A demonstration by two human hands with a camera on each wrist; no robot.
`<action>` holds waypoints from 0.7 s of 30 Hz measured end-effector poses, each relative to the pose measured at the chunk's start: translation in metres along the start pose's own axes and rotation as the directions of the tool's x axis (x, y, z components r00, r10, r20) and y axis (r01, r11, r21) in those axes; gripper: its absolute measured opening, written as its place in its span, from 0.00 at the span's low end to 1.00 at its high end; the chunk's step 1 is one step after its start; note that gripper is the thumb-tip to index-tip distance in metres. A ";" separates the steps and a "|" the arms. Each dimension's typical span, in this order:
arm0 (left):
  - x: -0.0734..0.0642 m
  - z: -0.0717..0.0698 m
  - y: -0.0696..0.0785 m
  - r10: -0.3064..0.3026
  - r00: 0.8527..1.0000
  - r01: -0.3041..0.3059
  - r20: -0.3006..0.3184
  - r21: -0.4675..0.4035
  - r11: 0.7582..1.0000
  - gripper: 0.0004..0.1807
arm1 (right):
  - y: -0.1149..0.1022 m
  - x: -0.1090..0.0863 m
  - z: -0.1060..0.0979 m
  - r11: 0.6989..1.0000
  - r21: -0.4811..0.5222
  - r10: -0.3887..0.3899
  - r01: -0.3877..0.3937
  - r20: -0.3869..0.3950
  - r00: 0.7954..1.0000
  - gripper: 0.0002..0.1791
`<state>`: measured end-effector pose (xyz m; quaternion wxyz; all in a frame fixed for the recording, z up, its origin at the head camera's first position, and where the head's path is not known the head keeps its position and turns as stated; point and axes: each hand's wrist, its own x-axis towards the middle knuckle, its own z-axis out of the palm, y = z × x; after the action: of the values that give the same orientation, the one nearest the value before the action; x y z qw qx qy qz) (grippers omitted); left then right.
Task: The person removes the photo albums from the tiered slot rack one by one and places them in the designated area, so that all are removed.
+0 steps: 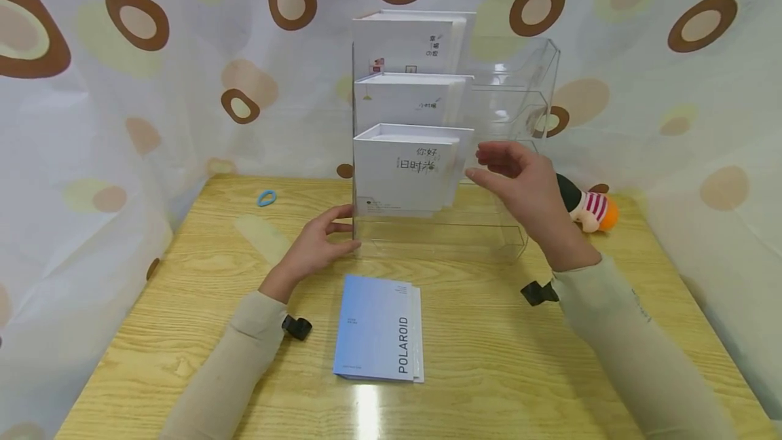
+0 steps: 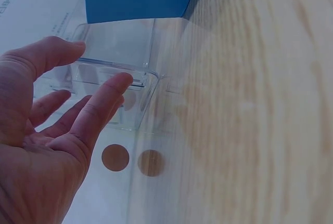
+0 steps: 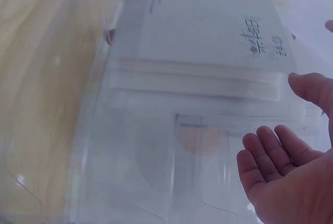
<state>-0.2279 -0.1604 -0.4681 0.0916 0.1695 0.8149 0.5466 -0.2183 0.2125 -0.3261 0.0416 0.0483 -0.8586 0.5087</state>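
While our left hand (image 1: 314, 246) is hanging at the left edge of the clear plastic rack (image 1: 452, 244), its fingers are lying loose and apart, grasping nothing; whether they are touching the wall, we cannot tell. Our right hand (image 1: 522, 185) is hovering beside the right edge of the front album (image 1: 406, 178), fingers softly bent, thumb pointing toward that edge, holding nothing. This boxy white album is standing lowest of three in the rack's tiers, with the middle album (image 1: 397, 102) and the top album (image 1: 397, 46) rising behind it, all showing smooth covers, dark lettering and pale page edges. The rack's see-through walls are gleaming. Before it, the rectangular blue album (image 1: 375, 331) is lying on the streaky wooden table (image 1: 489, 358), its cover fading from blue to paler blue, its pages jutting out on the right. A blue loop (image 1: 265, 204) is lying to the left, a toy (image 1: 596, 209) with pink stripes and a round orange end is sitting past our right hand, and wrinkled white cloth (image 1: 183, 87) printed with brown ovals is hanging behind.
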 end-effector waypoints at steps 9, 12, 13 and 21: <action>0.000 0.001 0.000 -0.003 1.000 0.003 0.000 -0.001 1.000 0.42 | -0.015 0.018 -0.013 0.997 0.058 -0.047 0.046 0.011 0.999 0.34; -0.001 0.000 0.000 0.005 1.000 -0.005 0.003 -0.003 1.000 0.42 | -0.021 0.021 -0.011 0.997 0.062 -0.051 0.049 0.025 0.998 0.34; -0.001 0.000 0.000 0.007 1.000 -0.007 0.003 -0.004 1.000 0.42 | -0.022 0.022 -0.010 0.996 0.066 -0.054 0.052 0.030 0.998 0.33; -0.001 0.001 0.001 0.005 1.000 -0.005 0.001 -0.009 1.000 0.42 | -0.028 0.033 0.000 0.994 0.093 -0.068 0.062 0.068 0.995 0.30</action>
<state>-0.2264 -0.1594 -0.4682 0.0915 0.1717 0.8118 0.5506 -0.2477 0.1978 -0.2976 0.0254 0.0962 -0.8334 0.5436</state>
